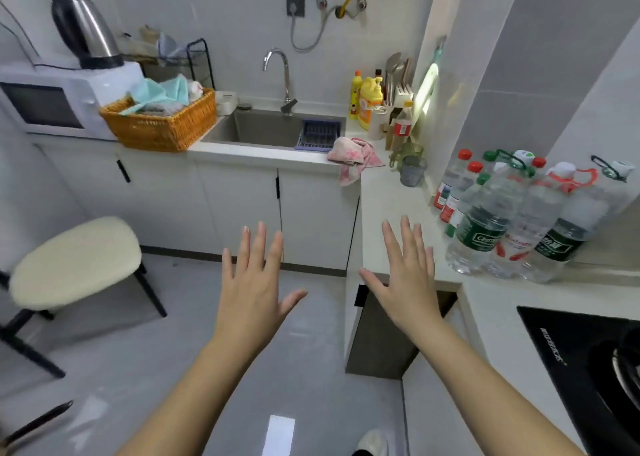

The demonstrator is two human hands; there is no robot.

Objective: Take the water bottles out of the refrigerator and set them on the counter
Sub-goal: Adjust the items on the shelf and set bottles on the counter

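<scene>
Both hands were held out flat, fingers spread and grasping nothing, the left hand (pixel 254 284) over the floor and the right hand (pixel 405 282) over the worktop's (pixel 388 192) front edge. The water bottles (pixel 512 220) stood clustered near the worktop's back wall, beside the black stove (pixel 575 348). No refrigerator was in view. If more bottles remained, each would best be set upright beside this cluster, clear of the edge.
</scene>
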